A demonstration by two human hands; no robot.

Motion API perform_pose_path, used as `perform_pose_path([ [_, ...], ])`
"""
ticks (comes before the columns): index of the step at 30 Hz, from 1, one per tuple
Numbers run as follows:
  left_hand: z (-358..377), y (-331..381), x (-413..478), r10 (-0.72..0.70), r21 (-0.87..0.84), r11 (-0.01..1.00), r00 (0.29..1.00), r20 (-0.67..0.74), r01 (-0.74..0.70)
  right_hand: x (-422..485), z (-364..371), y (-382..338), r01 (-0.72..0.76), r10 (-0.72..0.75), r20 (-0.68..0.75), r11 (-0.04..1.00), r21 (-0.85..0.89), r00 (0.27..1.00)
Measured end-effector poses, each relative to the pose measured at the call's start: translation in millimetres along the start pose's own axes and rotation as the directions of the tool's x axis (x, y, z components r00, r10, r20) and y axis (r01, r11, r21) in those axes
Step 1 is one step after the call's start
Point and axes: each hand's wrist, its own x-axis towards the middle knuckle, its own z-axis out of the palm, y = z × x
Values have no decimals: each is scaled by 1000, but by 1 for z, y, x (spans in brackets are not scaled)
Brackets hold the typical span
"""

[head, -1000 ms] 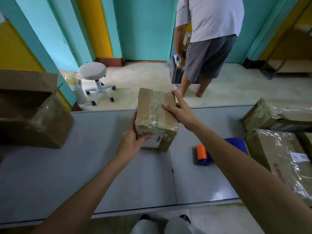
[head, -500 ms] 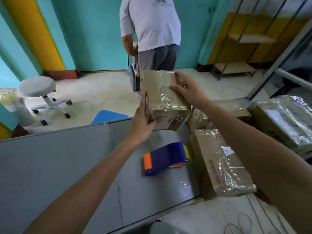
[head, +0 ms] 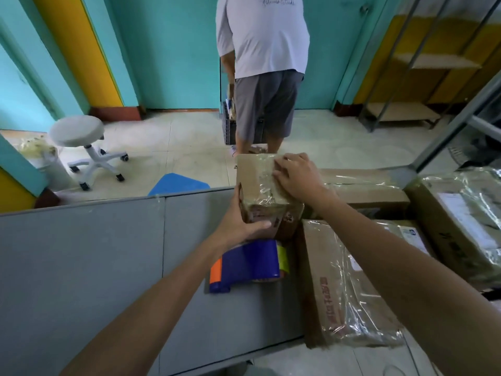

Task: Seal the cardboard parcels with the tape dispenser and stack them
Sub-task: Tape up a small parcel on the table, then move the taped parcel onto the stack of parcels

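Note:
A small taped cardboard parcel is held above the far right of the grey table. My left hand grips its near left side, thumb across the front. My right hand lies curled over its top right. Just below it, the blue and orange tape dispenser lies on the table. To the right lie taped parcels: a long one, one behind it, and a big one.
A person stands on the floor beyond the table, back turned, by a dark crate. A white rolling stool is at the left. A blue object shows past the table edge. Metal shelving rises at the right.
Both hands have carried the small parcel to the right, from the table's middle to over the dispenser beside the taped parcels, and lowered it. My view turned right with it.

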Motion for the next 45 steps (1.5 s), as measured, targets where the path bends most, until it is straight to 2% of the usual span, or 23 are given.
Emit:
perform_pose_path([
  [3,-10,5,-10,17,118,993,1000,3,-17,3,-6,-5,15,-9,-70,996,85,997],
  [6,-50,7,-27,34,283,959,999,-26,-26,17,-12,-37,40,-17,-95,968,246,995],
  [8,-85,11,-44,38,319,948,993,-115,1,29,-13,-72,74,-52,-70,927,368,996],
  [10,-121,17,-66,72,342,939,959,-273,27,38,-9,-114,137,-129,-48,901,412,990],
  [14,-201,21,-129,125,416,898,825,-552,142,46,13,-215,312,-329,-32,853,418,944],
  [18,-279,25,-204,233,477,861,698,-677,176,43,31,-333,416,-466,-30,756,505,884],
  [21,-333,18,-256,276,446,874,560,-781,191,34,40,-421,493,-557,-71,661,565,828],
  [23,-366,3,-284,260,405,887,487,-834,221,28,53,-468,524,-607,-67,618,586,792],
  [25,-394,-14,-304,202,332,914,446,-872,235,27,74,-503,567,-653,-62,603,561,755],
  [27,-413,-28,-316,164,277,937,432,-887,213,29,96,-526,637,-687,-78,617,463,722],
  [29,-428,-36,-323,147,247,951,432,-890,187,34,108,-545,656,-672,-106,656,373,733],
  [34,-457,-34,-321,-38,34,986,422,-906,162,48,115,-575,696,-611,-336,651,303,717],
  [38,-459,-28,-308,-150,-82,985,522,-840,151,42,115,-565,709,-633,-327,664,238,702],
  [43,-442,-24,-293,-167,-83,981,542,-824,176,29,95,-529,763,-685,-347,619,186,641],
  [45,-426,-17,-287,-136,-78,989,534,-834,129,22,84,-509,780,-704,-354,609,146,616],
])
